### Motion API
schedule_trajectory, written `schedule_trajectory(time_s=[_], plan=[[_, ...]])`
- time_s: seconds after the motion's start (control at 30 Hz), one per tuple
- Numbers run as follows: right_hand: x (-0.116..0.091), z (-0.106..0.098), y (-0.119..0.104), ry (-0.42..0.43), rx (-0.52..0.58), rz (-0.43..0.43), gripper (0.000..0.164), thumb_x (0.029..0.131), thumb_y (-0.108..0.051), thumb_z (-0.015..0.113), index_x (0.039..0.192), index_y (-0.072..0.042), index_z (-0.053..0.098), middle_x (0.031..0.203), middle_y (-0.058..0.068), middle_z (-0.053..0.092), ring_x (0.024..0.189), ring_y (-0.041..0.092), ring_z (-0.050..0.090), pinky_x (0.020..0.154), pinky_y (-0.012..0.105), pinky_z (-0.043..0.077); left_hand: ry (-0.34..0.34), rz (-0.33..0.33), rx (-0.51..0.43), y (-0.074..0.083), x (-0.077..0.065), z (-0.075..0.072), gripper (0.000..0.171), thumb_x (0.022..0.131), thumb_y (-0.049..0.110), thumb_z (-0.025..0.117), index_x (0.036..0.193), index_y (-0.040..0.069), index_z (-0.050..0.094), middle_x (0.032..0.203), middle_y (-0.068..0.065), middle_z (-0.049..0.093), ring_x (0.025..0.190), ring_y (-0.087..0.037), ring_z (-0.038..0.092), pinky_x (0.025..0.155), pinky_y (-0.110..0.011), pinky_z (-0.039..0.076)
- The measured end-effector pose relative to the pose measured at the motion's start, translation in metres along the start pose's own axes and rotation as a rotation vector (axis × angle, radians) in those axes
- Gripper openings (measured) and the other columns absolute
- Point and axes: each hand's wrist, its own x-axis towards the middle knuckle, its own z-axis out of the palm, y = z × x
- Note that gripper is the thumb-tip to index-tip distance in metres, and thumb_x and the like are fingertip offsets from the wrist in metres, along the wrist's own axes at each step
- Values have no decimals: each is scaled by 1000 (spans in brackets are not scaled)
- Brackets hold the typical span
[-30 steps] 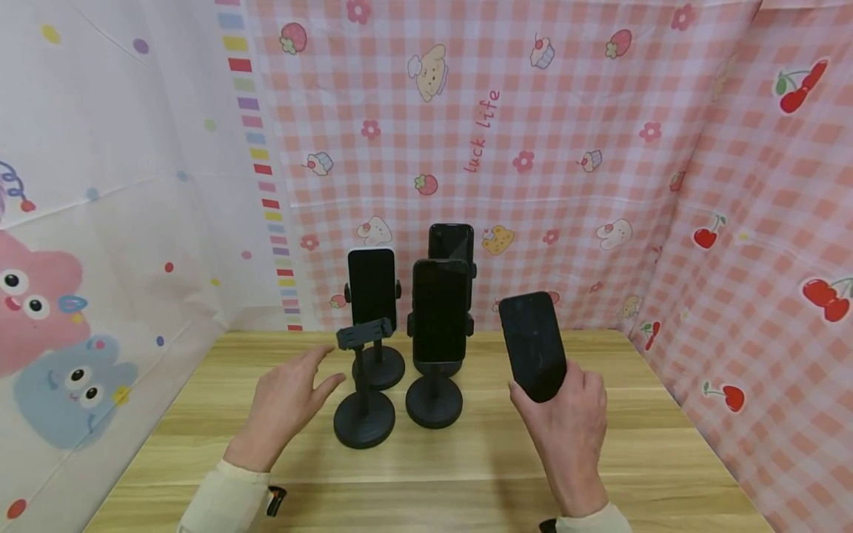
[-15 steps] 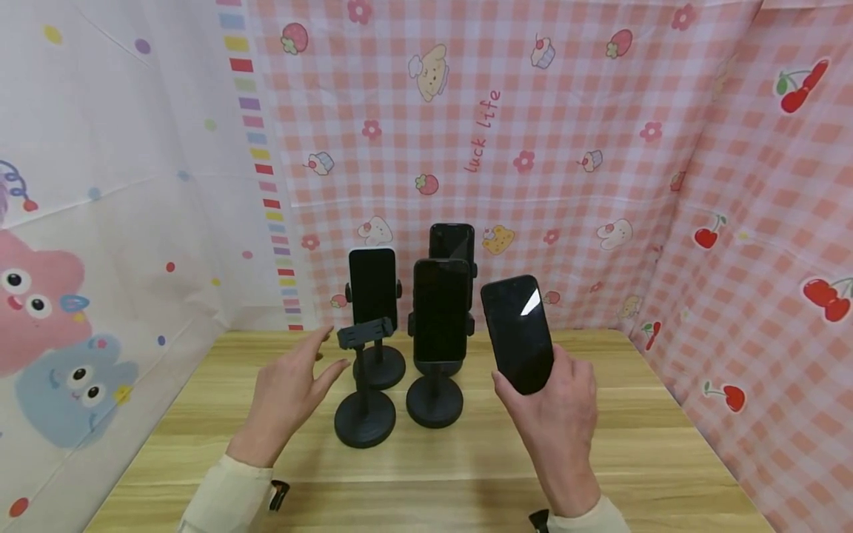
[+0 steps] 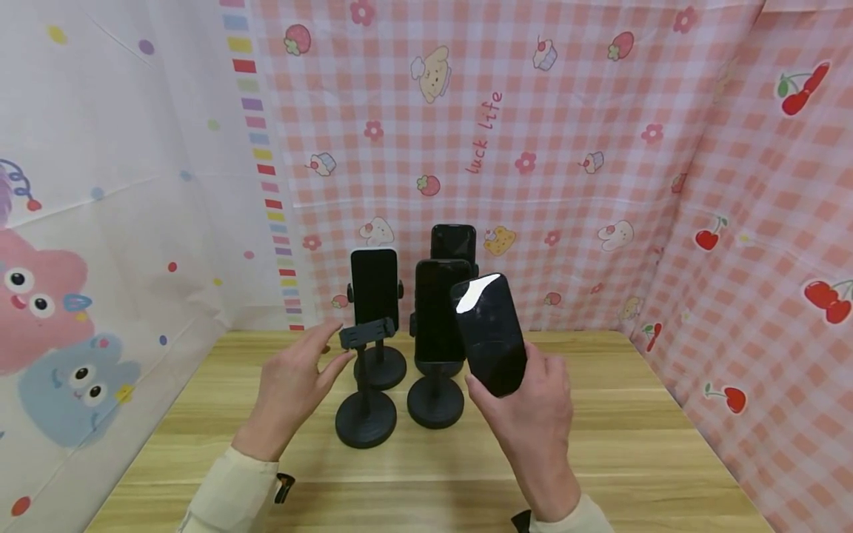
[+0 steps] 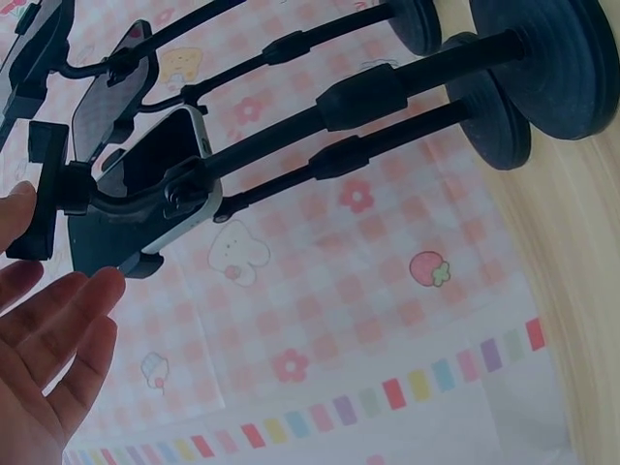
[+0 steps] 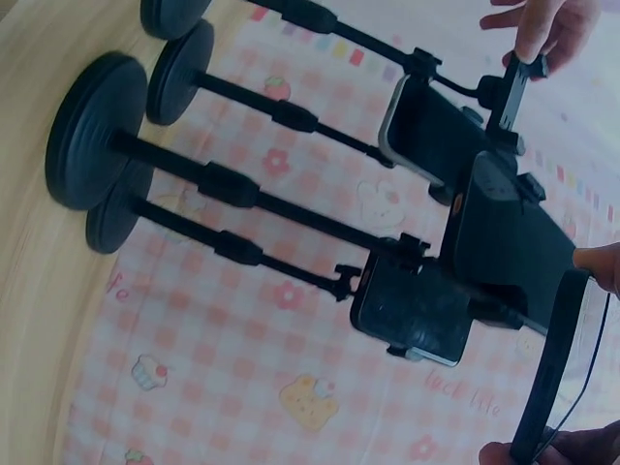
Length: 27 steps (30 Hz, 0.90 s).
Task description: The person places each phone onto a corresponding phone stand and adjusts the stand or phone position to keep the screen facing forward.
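My right hand (image 3: 533,414) grips a black smartphone (image 3: 493,340) by its lower part, tilted, its dark screen catching a bright reflection. In the right wrist view that phone (image 5: 552,368) appears edge-on between thumb and fingers. A black phone stand (image 3: 365,422) at the front left has a bare clamp head (image 3: 368,334). My left hand (image 3: 293,385) is at the left of this head, fingers and thumb spread apart. The left wrist view puts the thumb (image 4: 15,215) right beside the clamp; contact is unclear.
Behind and right of the bare stand, other black stands hold upright phones: a white-edged one (image 3: 375,285), a dark front one (image 3: 436,311) and another at the back (image 3: 455,240). All stand on a wooden table (image 3: 640,444). Printed cloth (image 3: 566,96) hangs behind.
My right hand has carried the smartphone leftward until it partly overlaps the front mounted phone in view. The left hand has shifted slightly right, closer to the bare clamp head.
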Motion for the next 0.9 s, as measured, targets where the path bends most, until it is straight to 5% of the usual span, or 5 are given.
schedule_trajectory(time_s=[0.33,0.6,0.9], plan=[[-3,4,-18,-87,41,8,77,59,-39,95,113,5,63,90,15,54,80,28,50,60,38,44,-15,9,3,2,2,-1,57,96,54,46,120,5,64,108,-13,71,71,-22,70,45,-32,47],[-9,10,-34,-152,101,3,74,62,-41,94,114,1,64,90,10,55,81,24,50,62,35,45,-30,4,12,3,5,0,49,78,21,86,119,4,65,106,-13,70,70,-22,68,46,-34,48],[-14,20,-62,-349,170,100,81,64,-49,90,123,0,63,101,9,57,88,22,54,71,37,50,-28,4,11,4,7,0,46,78,20,86,116,5,66,99,-11,71,65,-22,66,48,-36,50]])
